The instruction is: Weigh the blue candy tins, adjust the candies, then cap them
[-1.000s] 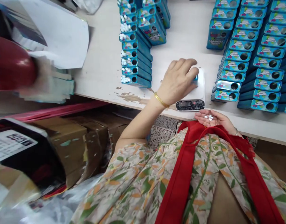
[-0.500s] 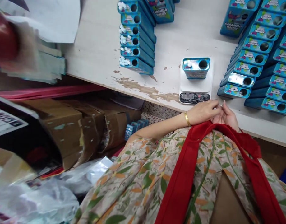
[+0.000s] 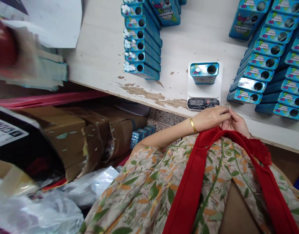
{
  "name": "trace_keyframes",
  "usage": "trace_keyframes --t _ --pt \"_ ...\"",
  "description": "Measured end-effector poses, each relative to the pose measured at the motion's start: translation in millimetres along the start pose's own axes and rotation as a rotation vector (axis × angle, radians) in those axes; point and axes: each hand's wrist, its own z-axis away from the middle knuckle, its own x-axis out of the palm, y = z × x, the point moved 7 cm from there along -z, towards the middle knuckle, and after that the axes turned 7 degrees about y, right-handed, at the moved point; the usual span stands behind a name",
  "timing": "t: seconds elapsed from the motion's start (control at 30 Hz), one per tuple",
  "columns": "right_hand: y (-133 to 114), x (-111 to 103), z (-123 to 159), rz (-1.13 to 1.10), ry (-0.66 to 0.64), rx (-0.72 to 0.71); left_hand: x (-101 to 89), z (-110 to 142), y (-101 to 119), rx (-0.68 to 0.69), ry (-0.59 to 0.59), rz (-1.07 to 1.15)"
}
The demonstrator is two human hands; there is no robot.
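Observation:
My left hand (image 3: pixel 210 117), with a gold bangle on the wrist, is curled at the table's front edge, just below a white digital scale (image 3: pixel 192 92). Its fingertips meet those of my right hand (image 3: pixel 238 125), which is cupped with its fingers bent. Both hands are closed, and anything between the fingers is hidden. On the scale stands an upright blue candy tin (image 3: pixel 204 79) with a round dark hole in its top. A white candy piece (image 3: pixel 197 69) lies on that top. The display (image 3: pixel 196 102) is lit, with digits that seem to read 1514.
To the left stands a row of blue tins (image 3: pixel 149 72) with white pieces piled on most tops. More tins (image 3: pixel 265 75) stand in rows at right. Cardboard boxes (image 3: pixel 66 139) and clear plastic bags (image 3: pixel 47 208) lie below the table's left edge.
My fingers have shifted slightly against each other, with the right fingertips drawn closer to the left hand. The whole view has moved a little. The tin stays on the scale.

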Motion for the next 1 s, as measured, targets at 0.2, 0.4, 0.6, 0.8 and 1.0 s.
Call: trace_keyframes --t 0.2,0.4,0.6,0.8,1.0 --pt "-8 13 -1 0.000 -0.053 -0.074 -39.3 -5 -8 -0.022 0.080 0.139" --pt "-15 29 -4 -0.020 -0.160 -0.140 -120.4 -16 -40 -0.217 0.331 -0.007" --pt "-10 22 -8 -0.027 -0.227 -0.106 -135.1 -24 -72 -0.352 0.273 -0.155" --pt "-8 14 -5 0.010 -0.220 -0.076 -146.3 10 -82 -0.376 0.467 -0.172" --pt "-11 -12 11 0.113 -0.208 -0.020 -140.6 62 -92 -0.556 0.545 -0.353"
